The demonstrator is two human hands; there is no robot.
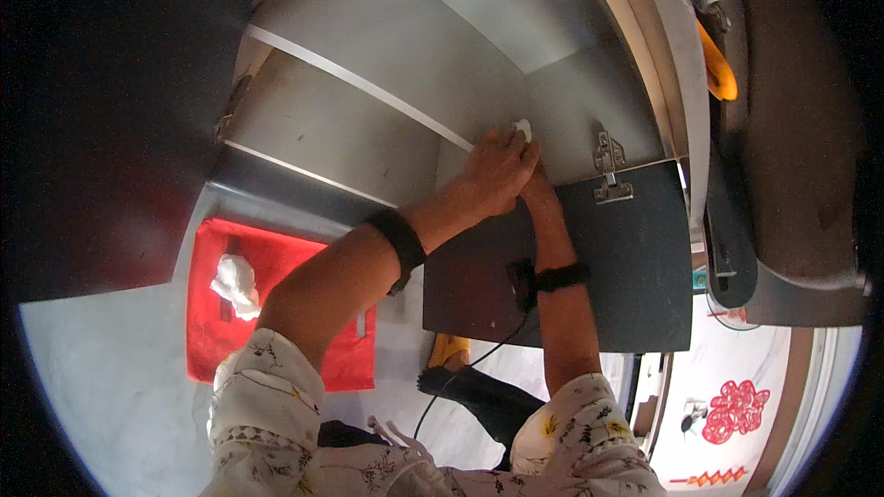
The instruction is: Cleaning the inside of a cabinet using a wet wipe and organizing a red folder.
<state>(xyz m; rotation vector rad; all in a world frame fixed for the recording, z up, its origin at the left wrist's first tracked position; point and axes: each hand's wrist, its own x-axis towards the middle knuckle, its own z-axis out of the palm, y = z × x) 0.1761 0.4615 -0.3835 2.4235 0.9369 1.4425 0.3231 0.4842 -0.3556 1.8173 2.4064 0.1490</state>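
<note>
Both my hands are together inside an open cabinet (476,83) with grey inner walls. My left hand (501,169) has its fingers curled near the inner corner, just beyond the end of a shelf edge (359,86). A small white piece (523,130), perhaps tissue, shows at those fingertips. My right hand (542,183) lies close against the left one; its fingers are mostly hidden. Below my forearms the dark cabinet door (621,269) hangs open on a metal hinge (609,166). Each wrist wears a black band, and a thin cable runs down from the right one.
On the pale floor lies a flat red cloth item (290,248) with a crumpled white tissue (236,283) on it. A dark panel (117,117) stands at left. Past the cabinet frame on the right are an orange handle (718,65) and a dark pan-like object (794,152).
</note>
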